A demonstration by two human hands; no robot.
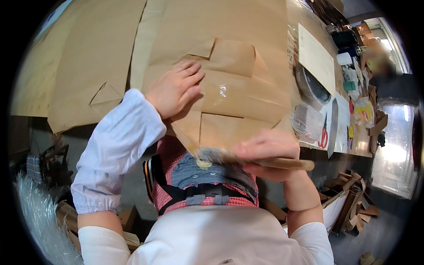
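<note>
While the left hand [174,88] lies flat at the centre of the frame, fingers together and spread onto a folded brown paper parcel [221,84], the right hand [267,154] below it is clamped around a wooden-handled brush [247,160]; the brush's grey bristles touch the parcel's lower edge, and the round handle juts toward the right; the paper is matte and creased, with angular overlapping flaps and a glossy wet-looking band across its middle; more brown sheets [88,62] cover the upper left; at the right edge of the frame sit red-handled scissors [323,138], a white sheet [316,57] and a long flat blade [333,128].
</note>
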